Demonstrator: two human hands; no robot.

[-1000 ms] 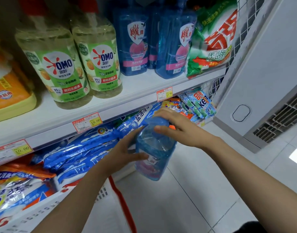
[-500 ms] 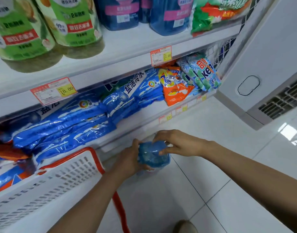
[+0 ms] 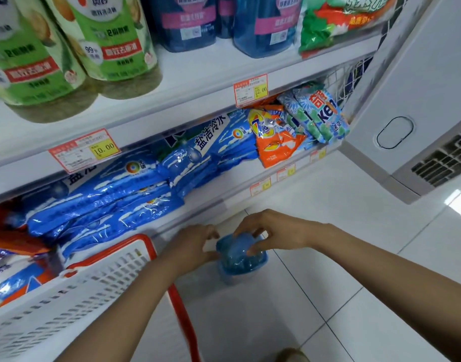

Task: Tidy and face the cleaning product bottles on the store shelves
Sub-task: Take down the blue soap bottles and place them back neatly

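Blue cleaning bottle (image 3: 241, 259) upright at lower centre, squeezed between both hands: left hand (image 3: 192, 246) gripping its side, right hand (image 3: 273, 231) clamped over the top.

The person shows two bare forearms, uncovered to the frame's edge, a bare left hand (image 3: 190, 246) and right hand (image 3: 276, 231) with slim fingers (image 3: 246, 226), and a blurred tan shoe toe (image 3: 292, 356).

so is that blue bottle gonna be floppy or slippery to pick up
Probably stiff: the blue bottle holds its shape under the right hand gripping its top. Likely heavy for its size, since it looks filled with liquid. The glossy plastic may be slippery, and the squarish body should resist rolling.
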